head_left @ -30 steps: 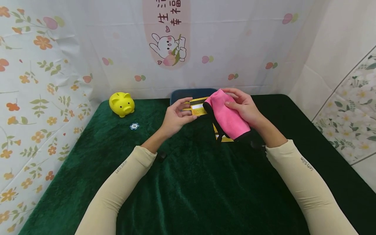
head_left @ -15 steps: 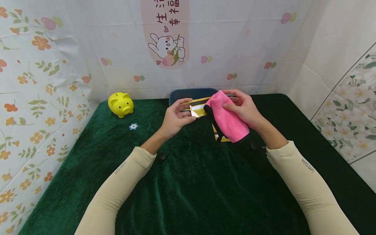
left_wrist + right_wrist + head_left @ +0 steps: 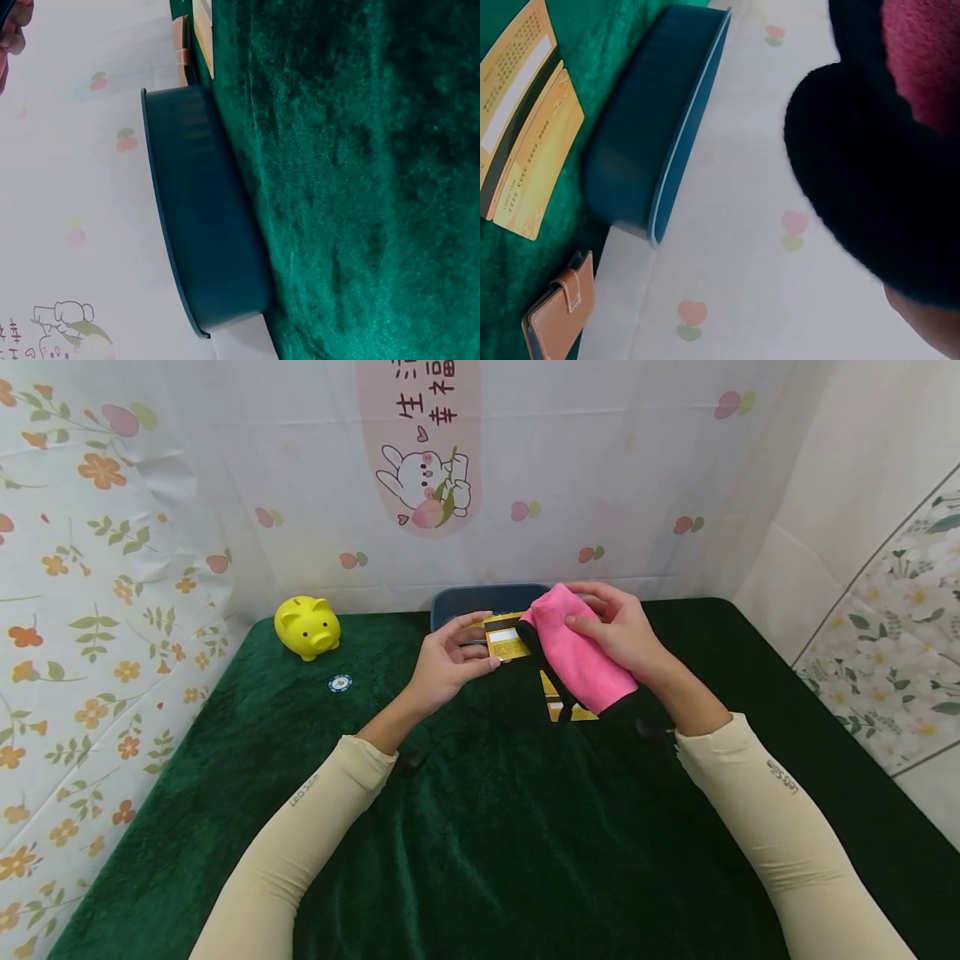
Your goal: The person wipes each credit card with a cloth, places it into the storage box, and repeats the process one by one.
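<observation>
Left hand (image 3: pixel 450 656): It pinched a yellow card (image 3: pixel 507 635) by its left end.
Yellow card: It was in front of the blue bin (image 3: pixel 206 210), near the middle of the far edge of the desk (image 3: pixel 480 835). The head view showed its black stripe and white strip. I could not tell if its right end touched the pink cloth (image 3: pixel 581 647).
Right hand (image 3: pixel 626 631): It gripped the pink cloth, with the thumb on top.
Pink cloth: The head view showed mostly pink. The right wrist view showed a fat black edge, very close up.
Two more cards (image 3: pixel 544 157): They lay on the desk, partly overlapping. The cloth hid some of them in the head view, but the right wrist view showed numbers on one.
Blue bin: It stood at the desk's far edge. The left wrist view showed its long outside wall.
Brown wallet (image 3: pixel 562 307): It was by the far edge, past the bin's right end. Only the wrist views showed it, and the left one got just a piece.
Yellow pig (image 3: pixel 307 628): It stood near the far left corner. Only the head view had it.
Round chip (image 3: pixel 340 683): It lay near the pig, farther from the far edge.
</observation>
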The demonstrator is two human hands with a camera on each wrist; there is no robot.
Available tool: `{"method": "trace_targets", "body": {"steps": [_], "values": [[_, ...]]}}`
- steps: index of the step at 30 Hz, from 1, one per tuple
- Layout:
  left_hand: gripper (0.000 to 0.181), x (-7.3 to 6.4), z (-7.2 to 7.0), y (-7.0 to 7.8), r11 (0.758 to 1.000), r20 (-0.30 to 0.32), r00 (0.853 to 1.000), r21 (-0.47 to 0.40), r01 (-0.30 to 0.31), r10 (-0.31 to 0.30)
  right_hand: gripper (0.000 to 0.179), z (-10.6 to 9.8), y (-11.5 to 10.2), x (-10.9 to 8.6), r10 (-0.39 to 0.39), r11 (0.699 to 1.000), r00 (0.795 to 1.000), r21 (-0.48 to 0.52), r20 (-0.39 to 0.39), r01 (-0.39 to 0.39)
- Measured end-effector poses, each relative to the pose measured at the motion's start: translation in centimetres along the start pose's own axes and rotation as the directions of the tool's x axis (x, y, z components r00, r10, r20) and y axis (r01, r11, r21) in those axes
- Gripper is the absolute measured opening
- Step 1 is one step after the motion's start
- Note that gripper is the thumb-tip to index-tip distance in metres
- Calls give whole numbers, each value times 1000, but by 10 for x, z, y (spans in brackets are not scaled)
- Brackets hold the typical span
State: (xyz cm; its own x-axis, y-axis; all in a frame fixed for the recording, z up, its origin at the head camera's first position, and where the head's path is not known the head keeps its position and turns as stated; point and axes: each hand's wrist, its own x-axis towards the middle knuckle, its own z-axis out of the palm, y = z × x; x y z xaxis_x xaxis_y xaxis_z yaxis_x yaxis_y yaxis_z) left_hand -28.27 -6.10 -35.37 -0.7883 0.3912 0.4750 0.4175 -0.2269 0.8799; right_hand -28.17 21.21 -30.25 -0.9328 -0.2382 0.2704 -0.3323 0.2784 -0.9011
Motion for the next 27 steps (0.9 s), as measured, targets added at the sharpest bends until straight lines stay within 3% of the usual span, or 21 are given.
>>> {"method": "trace_targets", "body": {"steps": [9, 27], "values": [[61, -1, 0, -5, 999, 58, 997, 24, -45, 44, 45, 8, -5, 2, -28, 1000, 999, 8, 28, 27], [64, 1, 5, 0, 998, 36, 998, 49, -50, 49, 44, 22, -12, 6, -44, 999, 998, 30, 34, 43]]}}
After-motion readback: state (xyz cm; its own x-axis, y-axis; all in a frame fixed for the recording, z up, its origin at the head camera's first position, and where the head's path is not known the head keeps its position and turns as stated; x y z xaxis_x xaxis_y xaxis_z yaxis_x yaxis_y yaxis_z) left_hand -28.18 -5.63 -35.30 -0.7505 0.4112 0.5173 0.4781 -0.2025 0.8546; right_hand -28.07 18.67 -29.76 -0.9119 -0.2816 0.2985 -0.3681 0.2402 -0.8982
